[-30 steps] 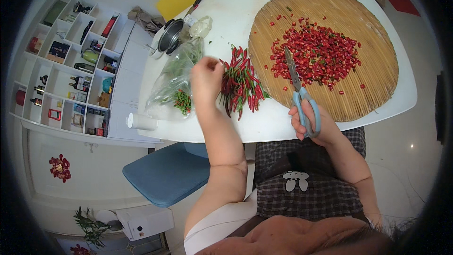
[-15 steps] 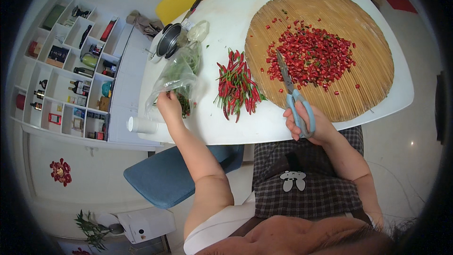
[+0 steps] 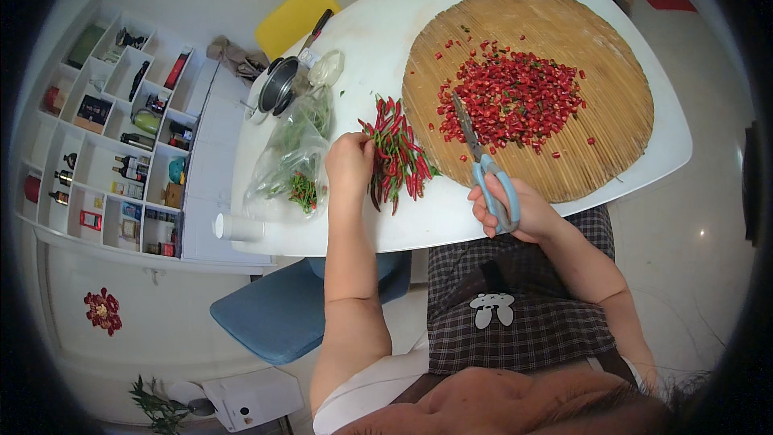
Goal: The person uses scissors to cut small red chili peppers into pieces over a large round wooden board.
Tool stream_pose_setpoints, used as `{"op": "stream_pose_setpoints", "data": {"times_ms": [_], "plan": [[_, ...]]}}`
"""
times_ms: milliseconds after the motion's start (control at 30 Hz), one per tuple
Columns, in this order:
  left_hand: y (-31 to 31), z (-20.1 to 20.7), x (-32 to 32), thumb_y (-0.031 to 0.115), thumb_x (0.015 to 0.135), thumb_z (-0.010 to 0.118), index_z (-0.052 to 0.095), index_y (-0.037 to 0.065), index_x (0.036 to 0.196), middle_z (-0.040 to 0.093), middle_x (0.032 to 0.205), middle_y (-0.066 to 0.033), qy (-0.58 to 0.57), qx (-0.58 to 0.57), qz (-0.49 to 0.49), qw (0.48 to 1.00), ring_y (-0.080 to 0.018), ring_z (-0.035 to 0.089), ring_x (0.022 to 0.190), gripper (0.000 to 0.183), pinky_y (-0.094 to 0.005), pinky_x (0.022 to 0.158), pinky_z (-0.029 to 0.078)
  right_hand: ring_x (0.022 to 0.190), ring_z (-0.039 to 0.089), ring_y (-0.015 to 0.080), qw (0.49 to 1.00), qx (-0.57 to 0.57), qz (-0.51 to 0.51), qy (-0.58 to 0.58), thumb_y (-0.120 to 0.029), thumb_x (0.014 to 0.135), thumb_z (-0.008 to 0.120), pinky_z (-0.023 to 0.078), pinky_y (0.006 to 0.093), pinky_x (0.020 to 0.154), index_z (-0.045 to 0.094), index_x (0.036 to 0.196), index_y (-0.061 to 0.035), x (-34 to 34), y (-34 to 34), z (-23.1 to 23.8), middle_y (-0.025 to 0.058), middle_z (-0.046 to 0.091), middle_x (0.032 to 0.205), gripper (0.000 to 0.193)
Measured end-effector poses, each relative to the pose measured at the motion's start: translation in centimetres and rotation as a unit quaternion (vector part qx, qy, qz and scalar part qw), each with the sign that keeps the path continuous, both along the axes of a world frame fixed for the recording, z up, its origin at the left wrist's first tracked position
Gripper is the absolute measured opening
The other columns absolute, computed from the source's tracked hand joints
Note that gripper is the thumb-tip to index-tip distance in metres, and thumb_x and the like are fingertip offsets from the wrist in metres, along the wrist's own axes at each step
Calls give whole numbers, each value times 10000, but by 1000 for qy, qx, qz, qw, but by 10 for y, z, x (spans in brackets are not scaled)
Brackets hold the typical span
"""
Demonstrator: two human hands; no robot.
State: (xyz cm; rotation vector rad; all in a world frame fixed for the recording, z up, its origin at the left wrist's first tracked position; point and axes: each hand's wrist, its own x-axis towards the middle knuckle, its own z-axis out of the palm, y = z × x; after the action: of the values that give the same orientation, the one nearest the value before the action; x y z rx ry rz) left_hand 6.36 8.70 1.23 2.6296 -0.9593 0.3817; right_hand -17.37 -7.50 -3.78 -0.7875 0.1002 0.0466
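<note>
My left hand (image 3: 350, 165) is at the left edge of a pile of whole red chili peppers (image 3: 397, 157) with green stems, its fingers curled together; what they pinch, if anything, is hidden. Blue-handled scissors (image 3: 493, 185) are gripped in my right hand (image 3: 527, 211) at the near edge of a round wooden board (image 3: 620, 129). Their blades point away from me, just over the left side of a heap of chopped red chili (image 3: 515, 97) on that board. Left of my left hand lies a clear plastic bag (image 3: 270, 165) with green stems and a clump of chili stem ends (image 3: 303, 192).
On the white table (image 3: 362, 229) a black pan (image 3: 279, 84), a small tied bag (image 3: 326, 68) and a black-handled knife (image 3: 316, 31) lie far left. A white cylinder (image 3: 239, 228) is at the near left corner. A blue chair (image 3: 270, 314) stands below the edge.
My left hand has moved right, from the plastic bag to the whole chili pile, uncovering the stem ends in the bag. The scissors stay in my right hand at the board.
</note>
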Motion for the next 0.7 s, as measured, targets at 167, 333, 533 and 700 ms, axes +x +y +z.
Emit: {"op": "stream_pose_setpoints", "data": {"times_ms": [167, 333, 533, 700], "plan": [[-14, 3, 4, 216, 743, 659, 652, 17, 759, 628, 681, -143, 127, 48, 75, 988, -294, 596, 620, 200, -377, 602, 464, 576, 506, 109, 999, 30, 7, -16, -371, 943, 391, 461, 260, 512, 485, 955, 3, -1, -2, -4, 65, 527, 710, 386], [-10, -11, 19, 175, 735, 674, 637, 5, 730, 614, 628, -99, 186, -37, 43, 981, -193, 569, 552, 174, -313, 541, 441, 563, 513, 110, 1000, 27, 11, -9, -375, 942, 394, 464, 261, 510, 486, 948, -1, 0, -2, -6, 67, 534, 712, 385], [2, -9, 28, 151, 799, 653, 607, 6, 765, 584, 663, 9, 295, -162, -4, 942, -66, 495, 559, 156, -219, 511, 398, 539, 517, 129, 1000, 16, 13, -5, -340, 964, 326, 462, 246, 500, 482, 963, 7, 1, -2, -1, 72, 519, 682, 381], [-15, 14, 9, 105, 825, 614, 569, 4, 893, 596, 735, -11, 359, -289, -73, 884, -65, 516, 629, 130, -193, 570, 408, 545, 527, 130, 1000, 25, 13, -11, -333, 964, 327, 465, 243, 499, 481, 965, 8, 1, -2, -4, 76, 531, 692, 375]]}}
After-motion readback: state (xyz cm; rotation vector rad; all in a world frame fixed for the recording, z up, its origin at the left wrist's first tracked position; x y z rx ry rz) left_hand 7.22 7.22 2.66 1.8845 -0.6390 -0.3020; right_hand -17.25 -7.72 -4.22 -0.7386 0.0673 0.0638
